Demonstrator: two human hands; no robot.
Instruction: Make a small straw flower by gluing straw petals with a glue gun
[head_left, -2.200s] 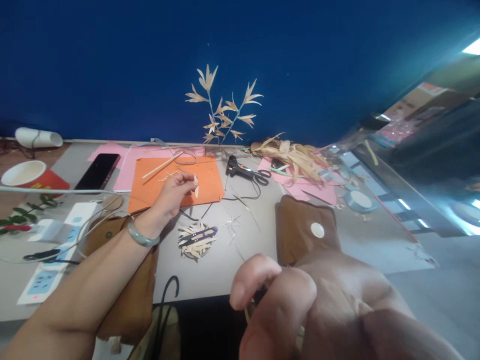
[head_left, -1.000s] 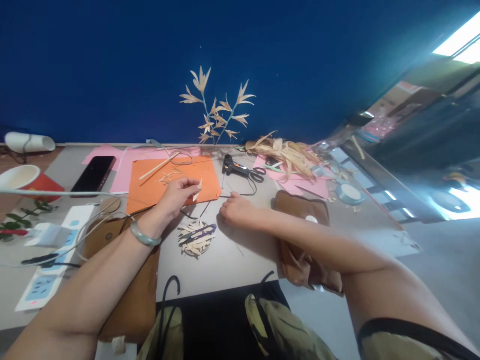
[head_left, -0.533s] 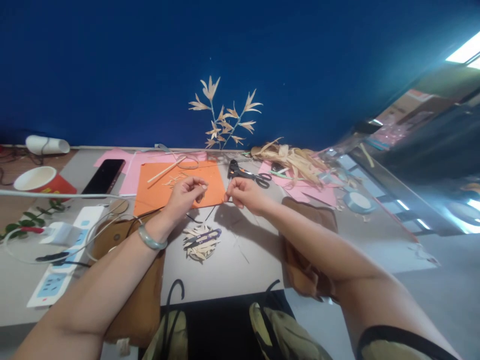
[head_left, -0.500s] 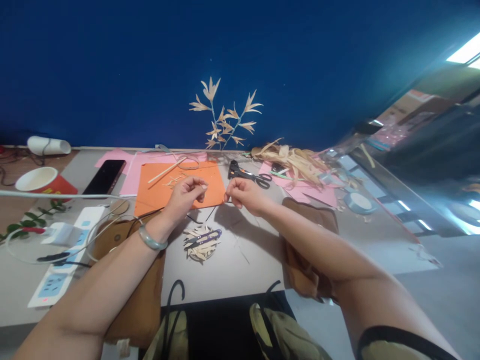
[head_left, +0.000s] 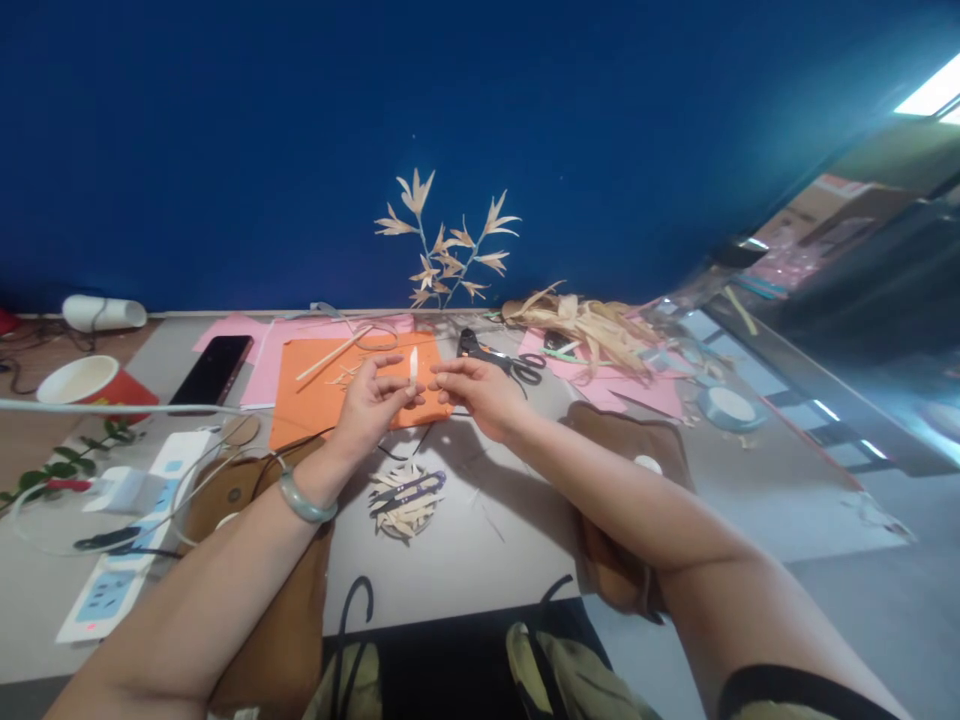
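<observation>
My left hand (head_left: 371,400) pinches a small pale leaf-shaped husk piece (head_left: 413,365), held upright over the orange sheet (head_left: 315,395). A grey-green bangle (head_left: 302,499) circles that wrist. My right hand (head_left: 480,392) is beside it, thumb and forefinger pinched close to the piece; whatever thin thing they hold is too small to name. Below the hands lies a pile of cut husk leaves (head_left: 405,495) with small purple snips (head_left: 409,488) on top.
Black scissors and a glue gun (head_left: 499,358) lie behind my right hand. Dried husks (head_left: 592,325) are heaped at the back right, a husk-leaf branch (head_left: 446,250) stands against the blue wall. Phone (head_left: 210,368), red paper cup (head_left: 90,385), power strip (head_left: 131,540), brown pouches (head_left: 630,470), tape roll (head_left: 727,408).
My right hand came down from close to the camera to the table, then rose beside the left. The left hand lifted the husk piece upright; both hands now meet over the orange sheet.
</observation>
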